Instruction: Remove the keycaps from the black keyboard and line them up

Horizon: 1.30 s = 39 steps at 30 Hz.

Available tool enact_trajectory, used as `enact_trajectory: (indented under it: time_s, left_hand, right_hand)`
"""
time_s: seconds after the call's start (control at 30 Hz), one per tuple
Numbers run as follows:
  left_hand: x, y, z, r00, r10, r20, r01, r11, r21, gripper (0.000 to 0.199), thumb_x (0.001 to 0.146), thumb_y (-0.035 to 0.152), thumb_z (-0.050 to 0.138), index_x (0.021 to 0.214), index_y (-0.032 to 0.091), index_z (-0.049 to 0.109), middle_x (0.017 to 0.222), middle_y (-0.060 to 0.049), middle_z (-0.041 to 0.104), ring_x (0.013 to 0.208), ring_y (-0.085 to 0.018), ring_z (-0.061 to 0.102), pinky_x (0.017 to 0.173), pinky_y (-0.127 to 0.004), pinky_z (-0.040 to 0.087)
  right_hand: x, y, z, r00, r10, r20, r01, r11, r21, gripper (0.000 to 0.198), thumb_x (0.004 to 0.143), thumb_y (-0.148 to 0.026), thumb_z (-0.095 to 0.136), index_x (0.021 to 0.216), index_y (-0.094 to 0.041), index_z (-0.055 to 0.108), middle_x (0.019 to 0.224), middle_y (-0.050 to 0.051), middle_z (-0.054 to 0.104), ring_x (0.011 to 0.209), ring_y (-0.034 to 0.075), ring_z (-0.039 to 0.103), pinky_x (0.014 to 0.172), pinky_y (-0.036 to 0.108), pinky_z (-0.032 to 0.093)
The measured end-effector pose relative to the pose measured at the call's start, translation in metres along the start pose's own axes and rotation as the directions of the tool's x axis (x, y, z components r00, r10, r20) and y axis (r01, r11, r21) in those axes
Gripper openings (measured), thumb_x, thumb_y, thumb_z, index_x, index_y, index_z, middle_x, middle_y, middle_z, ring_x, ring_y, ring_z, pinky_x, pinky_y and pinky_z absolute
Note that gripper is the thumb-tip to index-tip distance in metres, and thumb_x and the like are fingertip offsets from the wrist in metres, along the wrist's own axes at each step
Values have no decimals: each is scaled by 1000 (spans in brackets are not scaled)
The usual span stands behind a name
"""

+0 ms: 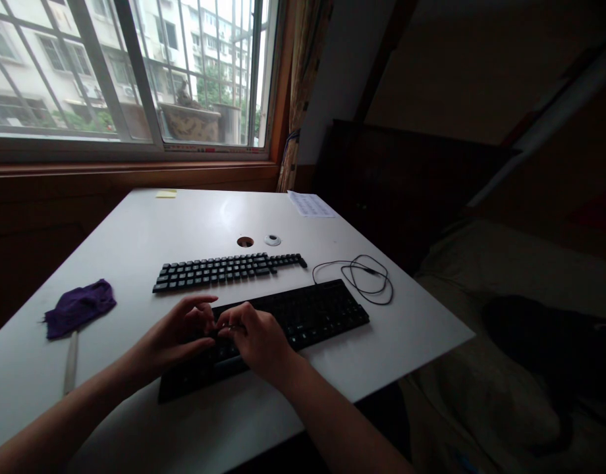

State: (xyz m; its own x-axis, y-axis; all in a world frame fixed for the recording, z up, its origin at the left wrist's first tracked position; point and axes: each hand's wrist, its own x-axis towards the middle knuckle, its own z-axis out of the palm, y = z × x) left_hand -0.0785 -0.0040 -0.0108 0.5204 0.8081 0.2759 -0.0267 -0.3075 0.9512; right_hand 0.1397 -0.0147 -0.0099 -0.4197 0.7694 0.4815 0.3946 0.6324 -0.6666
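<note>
A black keyboard (327,306) lies at an angle on the desk in front of me. My left hand (187,329) is over its left part, thumb and fingers apart, fingertips close to my right hand. Bent over the same keys, my right hand (256,336) has thumb and fingers pinched together; a small thing may be between them, but it is too dark to make out. Behind the keyboard, loose black keycaps (219,270) stand in rows in keyboard order. Both hands hide much of the keyboard's left half.
The white desk (382,355) carries a purple cloth (80,306) and a pale-handled tool (70,362) at left. A coiled black cable (367,273) lies at right. Farther back are a cable hole (245,242), its round cover (272,240), a printed sheet (311,205) and yellow sticky notes (166,194).
</note>
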Motion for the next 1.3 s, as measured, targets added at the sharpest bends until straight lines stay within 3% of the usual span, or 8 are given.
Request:
enact_trajectory:
  time_s: [0.17,0.37,0.5,0.63,0.87,1.07,1.3]
  left_hand:
    - [-3,9,-1,994,-110,-6,110,994,-27,36,91,23,62,124,21,50,100,-8,64,93,-19,63,76,-28,52]
    - [-1,16,-2,988,-156,8,156,987,41,27,89,29,64,114,19,60,107,-9,68,98,-21,64,84,-30,52]
    - [3,22,-4,974,-222,53,210,961,178,24,89,34,62,106,19,67,99,-7,70,91,-20,65,80,-29,53]
    - [4,22,-6,961,-275,26,263,940,218,26,85,38,66,100,17,69,89,-5,71,80,-18,64,70,-26,54]
    - [1,15,-6,975,-216,-51,221,966,134,23,80,36,72,92,16,68,81,-3,69,71,-16,64,62,-24,54]
    - [2,19,-7,985,-138,-109,157,967,199,22,79,35,73,90,16,68,82,-5,72,74,-18,67,67,-26,56]
    - [-1,7,-9,990,-69,-124,99,963,250,20,80,30,73,92,15,68,84,-6,73,77,-19,69,71,-28,59]
  right_hand:
    - [2,-1,-3,999,32,-39,-32,999,10,24,87,-25,68,101,-26,49,93,-2,71,83,15,69,74,26,52]
    - [3,-6,-9,996,58,-64,-53,996,69,25,87,-25,68,99,-27,47,97,-2,72,84,14,68,75,26,52]
    - [3,-6,-9,995,71,-71,-63,991,116,26,86,-24,68,98,-27,46,96,-3,73,82,13,68,74,25,52]
    - [2,-5,-6,995,61,-78,-50,989,136,25,88,-25,68,99,-26,46,96,-3,73,83,13,68,74,25,52]
    - [4,-10,-9,993,0,-117,2,1000,12,11,91,-31,65,98,-24,61,96,1,67,82,13,65,76,25,54]
    - [5,-11,-9,995,-46,-83,51,997,51,16,90,-34,66,103,-24,66,95,3,67,85,14,65,78,26,55]
    - [4,-12,-8,995,-44,-94,47,999,20,19,90,-34,66,105,-23,68,94,3,66,83,14,65,78,26,55]
